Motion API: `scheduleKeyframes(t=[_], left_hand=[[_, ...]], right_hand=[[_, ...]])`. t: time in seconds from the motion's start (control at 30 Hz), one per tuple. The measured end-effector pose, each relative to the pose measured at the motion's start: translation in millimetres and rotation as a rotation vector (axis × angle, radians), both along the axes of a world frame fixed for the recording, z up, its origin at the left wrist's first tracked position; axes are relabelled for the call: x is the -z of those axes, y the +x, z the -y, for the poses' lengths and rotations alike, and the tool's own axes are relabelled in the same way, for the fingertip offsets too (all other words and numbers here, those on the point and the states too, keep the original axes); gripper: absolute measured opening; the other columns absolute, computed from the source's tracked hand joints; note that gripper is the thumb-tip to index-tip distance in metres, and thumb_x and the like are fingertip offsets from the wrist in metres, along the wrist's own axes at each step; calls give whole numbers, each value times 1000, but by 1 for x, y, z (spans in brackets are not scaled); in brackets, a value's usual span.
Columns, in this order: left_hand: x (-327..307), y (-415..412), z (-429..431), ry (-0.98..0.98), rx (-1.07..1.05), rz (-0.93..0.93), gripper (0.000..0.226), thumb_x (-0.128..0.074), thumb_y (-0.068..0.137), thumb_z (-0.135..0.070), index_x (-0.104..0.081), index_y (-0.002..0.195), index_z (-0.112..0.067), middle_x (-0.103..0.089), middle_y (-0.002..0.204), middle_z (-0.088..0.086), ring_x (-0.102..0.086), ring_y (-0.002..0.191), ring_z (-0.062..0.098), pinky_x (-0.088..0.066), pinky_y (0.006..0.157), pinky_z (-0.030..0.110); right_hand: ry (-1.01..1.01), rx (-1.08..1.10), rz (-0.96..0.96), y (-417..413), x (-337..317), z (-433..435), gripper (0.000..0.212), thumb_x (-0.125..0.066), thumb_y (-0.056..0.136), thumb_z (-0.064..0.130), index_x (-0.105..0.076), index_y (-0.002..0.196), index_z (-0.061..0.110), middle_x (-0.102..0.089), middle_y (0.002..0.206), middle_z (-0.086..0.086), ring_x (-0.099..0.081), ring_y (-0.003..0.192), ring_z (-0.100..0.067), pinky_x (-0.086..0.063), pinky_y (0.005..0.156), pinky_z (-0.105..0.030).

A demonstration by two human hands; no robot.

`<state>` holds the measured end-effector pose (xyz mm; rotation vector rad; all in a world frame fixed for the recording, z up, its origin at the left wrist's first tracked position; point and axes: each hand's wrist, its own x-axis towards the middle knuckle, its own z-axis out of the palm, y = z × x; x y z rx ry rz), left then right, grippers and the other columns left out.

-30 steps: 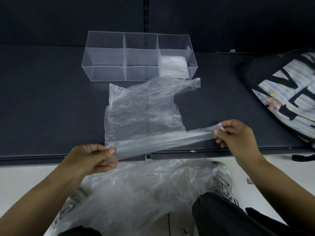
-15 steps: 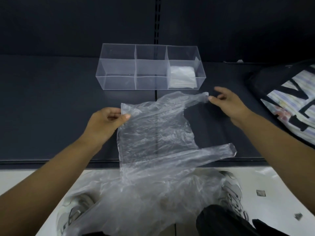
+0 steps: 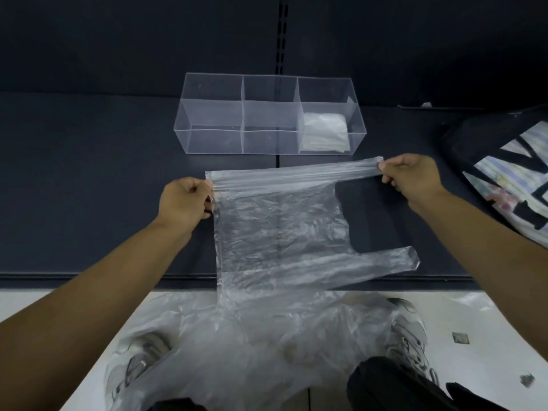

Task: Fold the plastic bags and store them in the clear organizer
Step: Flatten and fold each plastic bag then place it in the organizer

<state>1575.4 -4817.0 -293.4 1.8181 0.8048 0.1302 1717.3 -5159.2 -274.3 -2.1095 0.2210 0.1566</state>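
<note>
On the shelf (image 3: 89, 173), left grip (image 3: 184, 200) and right grip (image 3: 412, 178) pinch the plastic bag (image 3: 278, 229) stretched crosswise, handles (image 3: 385, 261) pointing right.

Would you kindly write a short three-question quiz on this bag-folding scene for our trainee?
1. True or false: the left hand and right hand both grip the plastic bag.
2. Which compartment of the clear organizer holds the folded bags? A left, B middle, C right.
3. Fill in: the organizer has ___ compartments.
Key: 1 true; 2 C; 3 three.
</note>
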Motion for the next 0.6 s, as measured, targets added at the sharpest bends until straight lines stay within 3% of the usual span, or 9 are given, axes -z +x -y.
scheduleKeyframes(t=[0.1, 0.17, 0.23, 0.3, 0.37, 0.43, 0.5, 0.6], left_hand=[[-4, 4, 0, 108, 78, -24, 29, -53, 98, -24, -61, 74, -10, -62, 64, 4, -57, 44, 5, -48, 45, 21], [-7, 2, 0, 248, 54, 23, 22, -55, 97, -25, -60, 89, -5, -63, 76, 6, -61, 56, 15, -50, 53, 26], [-11, -10, 5, 536, 37, 175, 15, -56, 95, -18, -56, 103, -5, -58, 93, 6, -58, 75, 21, -45, 68, 25], [-11, -23, 20, 793, 181, 294, 17, -51, 96, -5, -59, 110, -3, -57, 104, 14, -56, 90, 27, -43, 82, 28], [-4, -32, 38, 842, 423, 235, 31, -46, 98, -3, -55, 127, 0, -57, 124, 19, -54, 112, 35, -39, 101, 36], [7, -35, 45, 838, 587, -6, 52, -30, 103, -33, -27, 149, -7, -28, 155, 9, -26, 143, 27, -15, 118, 39], [19, -34, 37, 935, 656, -169, 76, -7, 91, -60, -2, 153, -17, 1, 161, -3, 4, 148, 13, 7, 119, 40], [26, -29, 16, 1022, 672, -186, 86, 3, 83, -69, 1, 153, -20, 4, 161, -3, 9, 147, 11, 9, 118, 42]], right_hand=[[-173, 7, 46, -1, 2, -4, 10, -63, 91, 17, -65, 87, 8, -65, 75, -6, -57, 68, -12, -49, 69, -23], [-393, 72, 127, -7, 1, -10, 20, -62, 90, 18, -62, 107, 6, -63, 102, -13, -59, 97, -25, -46, 88, -35], [-615, 87, 292, -24, -6, -25, 28, -60, 89, 17, -57, 117, 9, -52, 121, -17, -48, 114, -35, -37, 94, -42], [-649, -62, 526, -53, -13, -54, 30, -56, 84, 8, -60, 114, 10, -52, 121, -18, -48, 110, -37, -37, 89, -42], [-527, -370, 623, -90, -10, -91, 32, -56, 84, 4, -61, 116, 7, -54, 125, -18, -49, 115, -34, -36, 97, -39], [-482, -676, 492, -126, 2, -122, 43, -52, 95, 21, -49, 136, 8, -40, 147, -15, -33, 137, -29, -20, 115, -35], [-582, -813, 377, -143, 21, -128, 59, -38, 100, 42, -25, 150, 14, -15, 160, -6, -9, 148, -20, 1, 120, -32], [-760, -774, 359, -137, 37, -93, 71, -25, 96, 59, -14, 153, 18, -6, 161, -2, -2, 149, -17, 5, 120, -36]])
